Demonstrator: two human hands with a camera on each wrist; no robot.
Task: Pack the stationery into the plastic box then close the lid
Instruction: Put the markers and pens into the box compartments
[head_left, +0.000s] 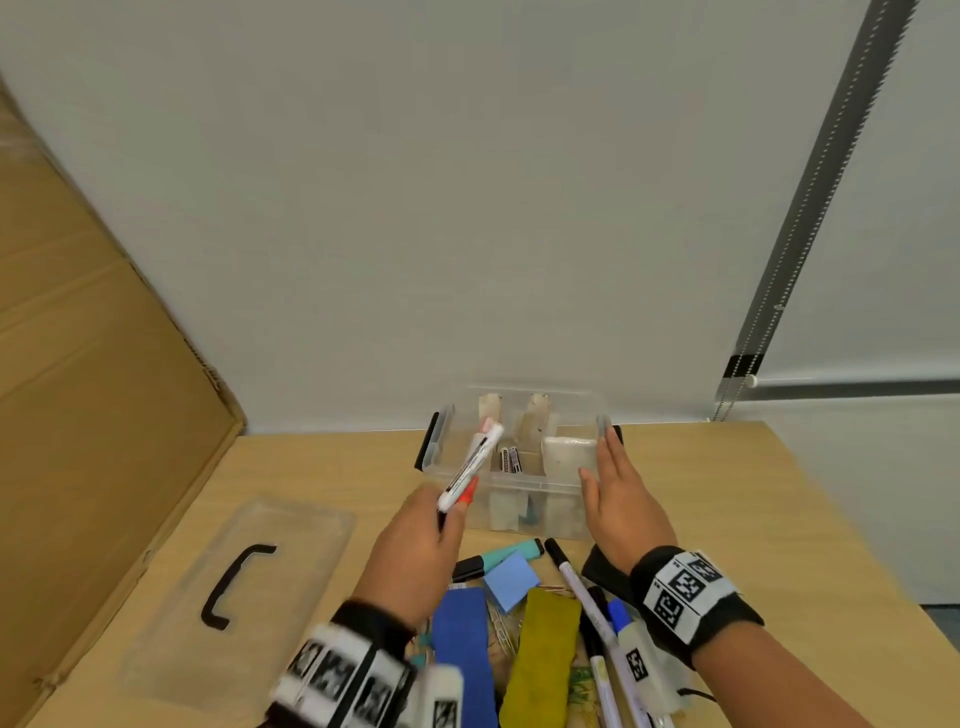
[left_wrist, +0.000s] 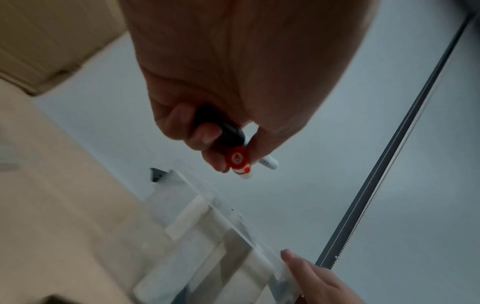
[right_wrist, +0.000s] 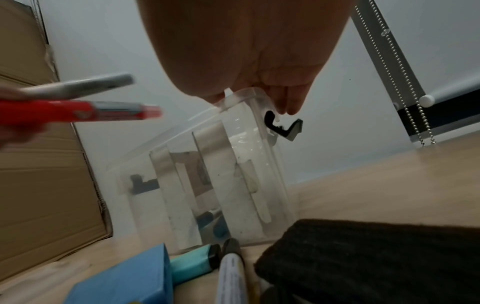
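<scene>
A clear plastic box (head_left: 566, 486) with dividers stands open at the back of the wooden table, a few small items inside. My left hand (head_left: 415, 551) grips two markers (head_left: 470, 467), one red-capped and one white, held just over the box's left front corner; the left wrist view shows the red marker end (left_wrist: 237, 158) between curled fingers. My right hand (head_left: 615, 499) rests flat with straight fingers against the box's right end (right_wrist: 262, 131), beside its black latch (right_wrist: 284, 127). The clear lid (head_left: 239, 592) with a black handle lies on the table to the left.
Loose stationery lies in front of the box: a teal highlighter (head_left: 506, 556), a blue sticky pad (head_left: 511, 579), blue (head_left: 462, 654) and olive (head_left: 545, 654) pouches, several markers (head_left: 587, 603), paper clips. A cardboard sheet (head_left: 78, 364) leans at the left. A wall stands behind.
</scene>
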